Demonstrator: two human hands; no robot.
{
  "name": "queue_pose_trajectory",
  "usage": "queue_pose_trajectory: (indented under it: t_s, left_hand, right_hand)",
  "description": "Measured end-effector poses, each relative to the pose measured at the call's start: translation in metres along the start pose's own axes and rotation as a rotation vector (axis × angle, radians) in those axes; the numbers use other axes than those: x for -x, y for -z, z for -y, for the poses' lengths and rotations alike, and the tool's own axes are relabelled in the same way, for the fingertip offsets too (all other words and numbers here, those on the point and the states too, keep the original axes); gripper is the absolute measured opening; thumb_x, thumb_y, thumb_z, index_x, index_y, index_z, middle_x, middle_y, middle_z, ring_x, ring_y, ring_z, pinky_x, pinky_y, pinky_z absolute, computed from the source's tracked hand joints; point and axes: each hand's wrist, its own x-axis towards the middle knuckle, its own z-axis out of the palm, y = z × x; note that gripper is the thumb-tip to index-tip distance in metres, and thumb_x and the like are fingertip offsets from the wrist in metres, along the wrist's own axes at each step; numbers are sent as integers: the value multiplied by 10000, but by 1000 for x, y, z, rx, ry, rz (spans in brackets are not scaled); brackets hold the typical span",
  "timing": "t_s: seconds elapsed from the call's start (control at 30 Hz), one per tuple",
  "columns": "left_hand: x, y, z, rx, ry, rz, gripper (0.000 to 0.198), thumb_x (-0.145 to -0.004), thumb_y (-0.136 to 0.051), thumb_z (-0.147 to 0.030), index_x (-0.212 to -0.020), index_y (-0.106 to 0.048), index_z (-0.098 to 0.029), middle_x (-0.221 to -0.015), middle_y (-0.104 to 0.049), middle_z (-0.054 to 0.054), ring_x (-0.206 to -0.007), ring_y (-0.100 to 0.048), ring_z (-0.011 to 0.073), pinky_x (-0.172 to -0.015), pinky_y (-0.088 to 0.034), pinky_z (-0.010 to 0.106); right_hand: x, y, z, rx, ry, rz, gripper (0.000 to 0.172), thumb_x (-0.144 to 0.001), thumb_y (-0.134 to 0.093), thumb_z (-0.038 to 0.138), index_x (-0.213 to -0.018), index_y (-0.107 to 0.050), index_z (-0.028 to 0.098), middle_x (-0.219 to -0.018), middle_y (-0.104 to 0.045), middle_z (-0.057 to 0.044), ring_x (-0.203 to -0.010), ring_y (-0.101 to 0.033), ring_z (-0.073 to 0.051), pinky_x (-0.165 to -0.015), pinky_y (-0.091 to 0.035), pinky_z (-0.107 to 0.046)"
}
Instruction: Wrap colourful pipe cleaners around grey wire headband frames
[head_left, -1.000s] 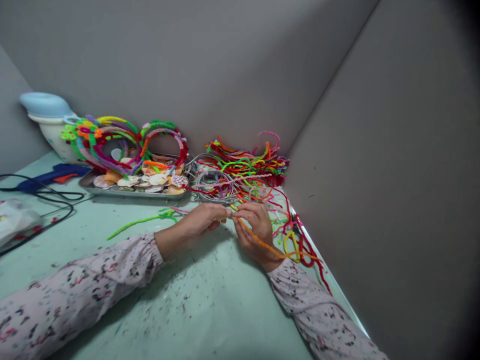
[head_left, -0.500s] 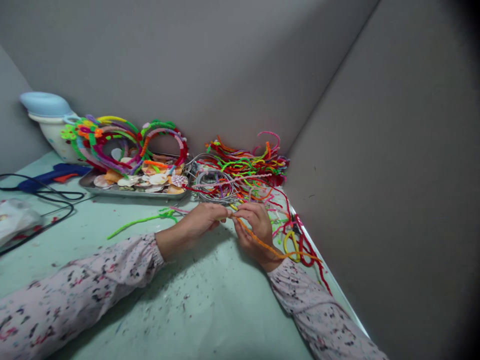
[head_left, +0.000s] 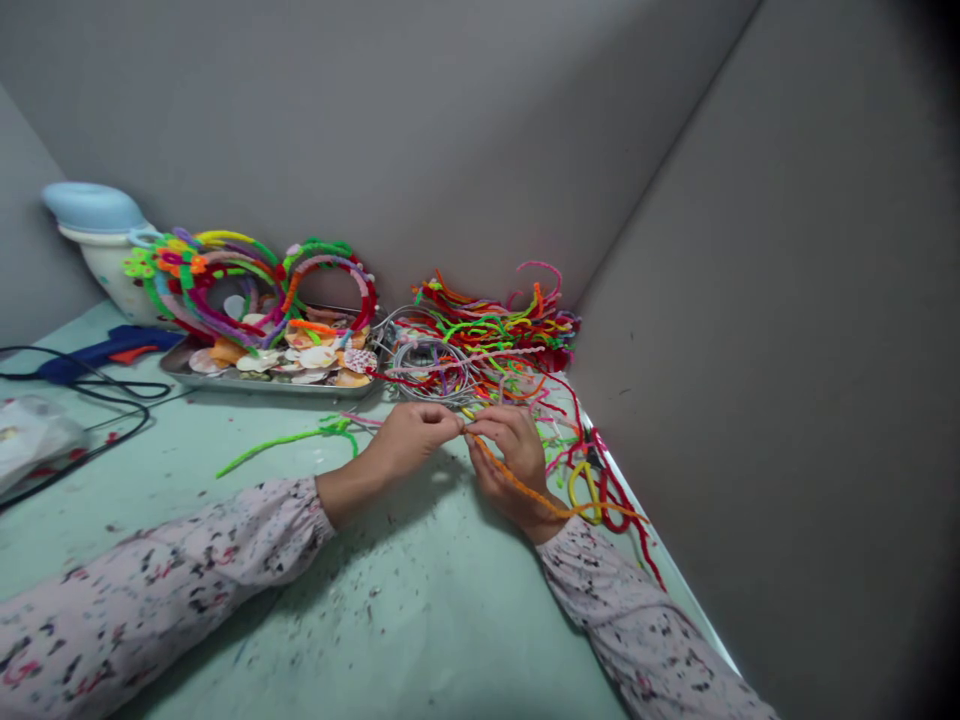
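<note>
An orange pipe cleaner (head_left: 517,482) runs from my fingertips back across my right wrist and sleeve. My right hand (head_left: 511,455) is closed, pinching it close to one end. The fingers of my left hand (head_left: 416,435) are pinched together at that same end, fingertips almost touching the right ones; the tip itself is hidden between them. Left of my left hand, a green pipe cleaner (head_left: 277,443) lies bent on the table (head_left: 420,620). Just beyond my hands sits a coil of grey wire (head_left: 405,375).
A metal tray (head_left: 285,390) holds shells and pipe-cleaner hoops (head_left: 330,250). A heap of coloured pipe cleaners (head_left: 502,330) lies against the wall. Scissors with yellow handles (head_left: 581,490) rest at the right edge. A blue glue gun (head_left: 90,358), its cord and a white pot (head_left: 112,260) stand left.
My left hand has shifted and turned very slightly at the pipe cleaner's end, its fingers still pinched. My right hand stays almost where it was.
</note>
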Motion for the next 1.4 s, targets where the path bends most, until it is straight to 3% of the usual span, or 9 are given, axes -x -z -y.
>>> queue_pose_trajectory:
  t_s: [0.23, 0.5, 0.67, 0.97, 1.4]
  left_hand:
    - [-1, -1, 4, 0, -8, -11, 158, -691, -583, -283, -675, -678, -157, -689, -634, -4, -678, -536, 134, -677, -421, 253]
    - [-4, 0, 8, 104, 33, 96, 276, -752, -570, -414, -642, -606, -164, -541, -433, -46, -516, -340, 93, -495, -252, 231]
    - [-5, 0, 11, 80, 51, 70, 229, -714, -579, -375, -737, -666, -164, -618, -527, -21, -551, -374, 101, -511, -269, 230]
    - [-2, 1, 5, 24, 48, 51, 192, -720, -563, -322, -702, -677, -168, -599, -532, -16, -545, -395, 108, -540, -302, 255]
    - [-1, -1, 3, 15, 5, 19, 150, -703, -574, -285, -662, -647, -160, -691, -612, 0, -681, -530, 139, -701, -423, 276]
  right_hand:
    - [0, 1, 0, 17, -15, 18, 198, -809, -604, 131, -978, -617, 232, -964, -650, -63, -943, -595, -212, -830, -500, -402]
    - [1, 2, -2, 16, -22, -10, 209, -811, -597, 106, -987, -604, 220, -970, -645, -72, -951, -602, -216, -835, -510, -414]
    - [0, 2, -1, 7, -24, 0, 201, -810, -602, 104, -976, -606, 217, -963, -645, -71, -944, -600, -210, -827, -514, -406]
    - [0, 2, 0, 13, -47, 17, 172, -824, -586, 129, -965, -607, 226, -966, -652, -69, -941, -608, -213, -825, -512, -415]
    - [-4, 4, 3, -2, -49, 45, 158, -829, -589, 128, -954, -613, 223, -935, -659, -59, -924, -600, -209, -816, -503, -402]
